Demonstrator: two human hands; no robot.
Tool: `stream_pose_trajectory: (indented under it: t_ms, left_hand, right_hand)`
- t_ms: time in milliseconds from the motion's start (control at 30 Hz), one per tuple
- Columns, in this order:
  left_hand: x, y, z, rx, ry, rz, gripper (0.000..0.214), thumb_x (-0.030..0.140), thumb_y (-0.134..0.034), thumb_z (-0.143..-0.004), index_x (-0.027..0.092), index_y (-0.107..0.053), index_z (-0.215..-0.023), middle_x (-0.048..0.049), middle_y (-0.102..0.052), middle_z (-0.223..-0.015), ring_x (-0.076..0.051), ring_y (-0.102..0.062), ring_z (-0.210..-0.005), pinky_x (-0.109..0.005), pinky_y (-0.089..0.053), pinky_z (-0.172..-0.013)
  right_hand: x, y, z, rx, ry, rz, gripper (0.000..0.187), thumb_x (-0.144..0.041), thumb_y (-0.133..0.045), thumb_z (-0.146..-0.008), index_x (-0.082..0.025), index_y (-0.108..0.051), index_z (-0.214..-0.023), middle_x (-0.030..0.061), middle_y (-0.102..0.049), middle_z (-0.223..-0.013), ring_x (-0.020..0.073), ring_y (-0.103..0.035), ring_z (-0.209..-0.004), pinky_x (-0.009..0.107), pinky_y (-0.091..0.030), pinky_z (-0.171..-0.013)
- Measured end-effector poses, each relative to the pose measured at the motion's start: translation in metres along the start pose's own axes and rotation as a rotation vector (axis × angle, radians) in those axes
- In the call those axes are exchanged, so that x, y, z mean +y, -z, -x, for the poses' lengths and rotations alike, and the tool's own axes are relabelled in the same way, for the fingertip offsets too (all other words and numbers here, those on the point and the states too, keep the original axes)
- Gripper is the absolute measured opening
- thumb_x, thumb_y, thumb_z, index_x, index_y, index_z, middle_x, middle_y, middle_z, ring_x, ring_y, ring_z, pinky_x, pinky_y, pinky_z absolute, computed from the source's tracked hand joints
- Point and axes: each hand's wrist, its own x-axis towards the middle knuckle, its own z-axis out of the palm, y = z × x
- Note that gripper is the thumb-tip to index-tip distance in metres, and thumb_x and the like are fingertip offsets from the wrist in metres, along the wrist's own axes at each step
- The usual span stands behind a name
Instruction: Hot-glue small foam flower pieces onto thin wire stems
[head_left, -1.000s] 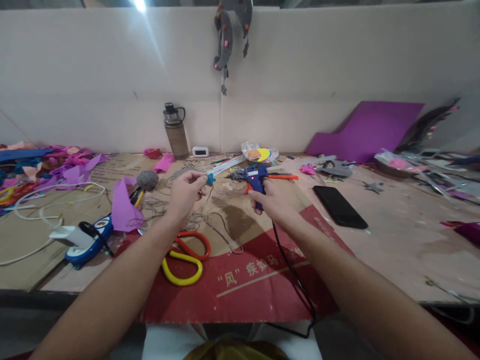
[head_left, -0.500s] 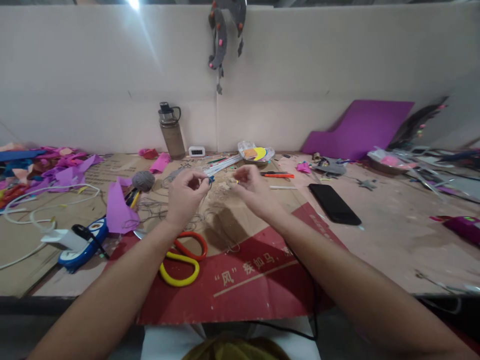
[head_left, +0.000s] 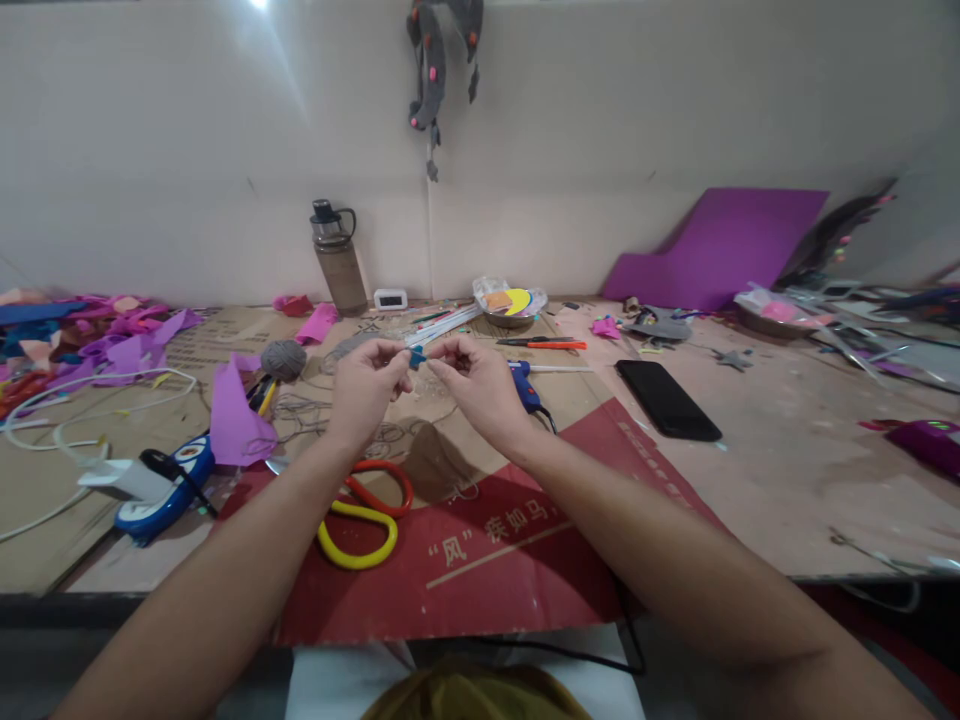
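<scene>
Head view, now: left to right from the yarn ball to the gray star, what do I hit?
Yarn ball → left hand → blue piece → right hand → glue gun → phone → gray star. Bottle left out: its span overlaps the left hand's.

Print [head_left: 453, 551] on my red cardboard [head_left: 495, 608]
I read “风” 疾如马 there; smaller lettering [head_left: 651, 452] further right is too blurred.

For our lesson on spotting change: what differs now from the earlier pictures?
The right hand has let go of the blue glue gun, which now lies to its right, and has moved leftward to the small blue piece. The left hand still pinches that piece. The scissors, phone and bottle stayed put.
</scene>
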Motion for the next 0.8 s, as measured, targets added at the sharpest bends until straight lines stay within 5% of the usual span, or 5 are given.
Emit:
stream_pose_trajectory:
  t_ms: [333,800]
  left_hand:
    - [0.0007,-0.0033,0.0028,-0.06,0.018,0.007,0.017,0.029,-0.068,-0.073,0.014,-0.061,-0.078,-0.0005,-0.062,-0.054,-0.008,-0.053,-0.043,-0.019,-0.037,-0.041]
    - [0.0043,-0.0046,0.0075,-0.072,-0.045,-0.088,0.014,0.029,-0.067,-0.074,0.016,-0.063,-0.078,-0.0013,-0.064,-0.056,-0.009,-0.055,-0.044,-0.02,-0.04,-0.044]
  right_hand:
    - [0.0017,0.0017,-0.0053,0.045,-0.063,0.042,0.015,-0.031,-0.061,-0.079,-0.017,-0.061,-0.075,-0.005,-0.045,-0.059,0.009,-0.036,-0.056,0.025,-0.029,-0.055]
    - [-0.0007,0.004,-0.0058,0.091,-0.054,0.145,0.017,-0.033,-0.062,-0.078,-0.018,-0.059,-0.071,-0.0034,-0.045,-0.061,0.0102,-0.036,-0.059,0.025,-0.026,-0.055]
